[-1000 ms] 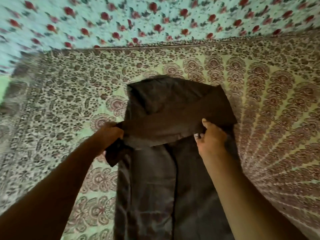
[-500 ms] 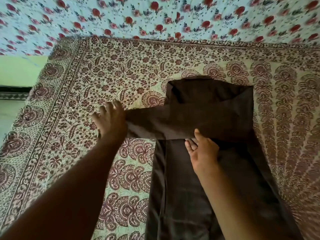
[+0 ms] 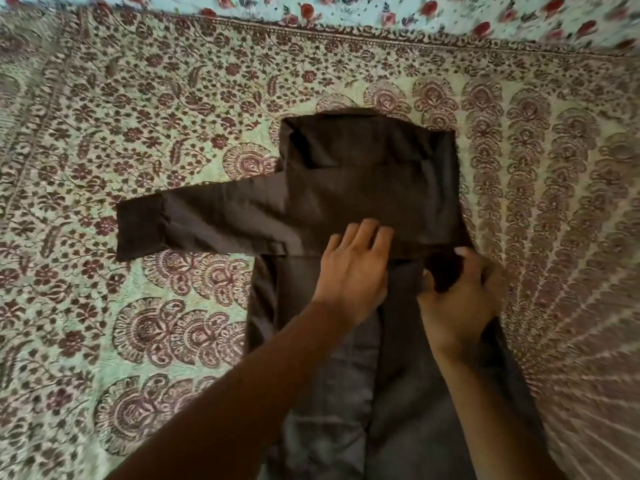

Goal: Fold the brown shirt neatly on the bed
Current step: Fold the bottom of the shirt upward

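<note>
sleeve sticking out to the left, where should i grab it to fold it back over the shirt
Pinch the sleeve at its cuff end, coming from the left with the left hand. That end lies flat and free on the bedspread, clear of the shirt body, so it can probably swing right in one move.

Lower body of the brown shirt (image 3: 408,403) cut off by the bottom edge; hem not visible. Right hand (image 3: 460,299) motion-blurred, so the exact grip of its fingers on the dark fold cannot be told. Shirt fabric beneath the left hand (image 3: 353,275) and both forearms hidden. Patterned bedspread (image 3: 138,133) runs past left, right and bottom edges; floral cloth (image 3: 433,12) cropped at top, blurred.
</note>
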